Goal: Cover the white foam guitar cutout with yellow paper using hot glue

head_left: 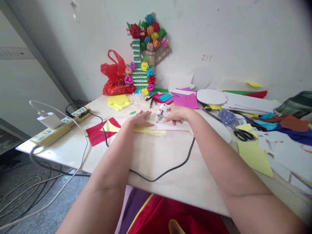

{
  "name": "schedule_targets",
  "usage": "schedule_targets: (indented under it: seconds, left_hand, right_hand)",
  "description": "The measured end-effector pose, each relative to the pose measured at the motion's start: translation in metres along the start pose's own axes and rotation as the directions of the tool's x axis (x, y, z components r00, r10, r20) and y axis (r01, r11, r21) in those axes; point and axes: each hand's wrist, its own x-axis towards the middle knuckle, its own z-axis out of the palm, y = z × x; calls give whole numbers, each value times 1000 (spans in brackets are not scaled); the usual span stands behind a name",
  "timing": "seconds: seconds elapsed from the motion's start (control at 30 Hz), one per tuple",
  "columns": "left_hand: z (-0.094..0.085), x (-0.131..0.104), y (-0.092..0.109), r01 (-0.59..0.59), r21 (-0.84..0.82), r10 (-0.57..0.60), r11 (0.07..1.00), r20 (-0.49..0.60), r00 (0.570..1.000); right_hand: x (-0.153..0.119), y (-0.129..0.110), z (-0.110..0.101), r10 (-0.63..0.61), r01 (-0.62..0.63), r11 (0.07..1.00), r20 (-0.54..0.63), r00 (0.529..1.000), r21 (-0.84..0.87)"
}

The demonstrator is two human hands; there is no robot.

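My right hand [176, 115] is wrapped round a small white glue gun [162, 112], its tip pointing down at a white paper strip [174, 126]. My left hand [142, 119] lies with spread fingers on the paper, its fingertips just left of the tip. Under and beside it runs a yellow paper strip [151, 130]. A black cord [168, 170] curves over the table below the hands. Left of my left hand lies a red sheet [97, 134] with a cut yellow piece [110, 127] on it.
A power strip [56, 132] with a white charger sits at the left edge. Behind stand a paper-flower guitar [140, 78] and a red bag [114, 74]. Black scissors [244, 135], blue-grey yarn [227, 117], a white oval [211, 97] and paper scraps lie right.
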Motion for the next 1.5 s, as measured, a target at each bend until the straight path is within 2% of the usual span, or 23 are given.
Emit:
schedule_targets:
  seconds: [0.23,0.47,0.63,0.73,0.97,1.3,1.5]
  left_hand:
    - [1,1,-1,-20,35,20,999,-17,1000]
    - [1,2,-1,-39,50,40,998,-32,999]
    - [0,2,0,-6,76,8,997,-24,1000]
    - [-1,1,1,4,89,-3,996,-14,1000]
    - [-1,3,0,-3,85,2,996,13,1000]
    - [-3,3,0,1,78,-3,997,28,1000]
    - [-1,9,-4,-44,68,42,997,39,998]
  right_hand:
    - [-3,-28,-7,0,16,962,58,998,-273]
    - [-5,-37,-4,-5,29,933,68,998,-360]
    - [-2,-40,-9,33,27,893,125,992,-449]
    - [2,-39,-13,56,29,883,167,984,-469]
    - [5,-37,-14,69,24,869,170,983,-495]
    - [8,-32,-13,93,-10,911,180,979,-412]
    - [8,-35,-13,121,-33,906,184,975,-423]
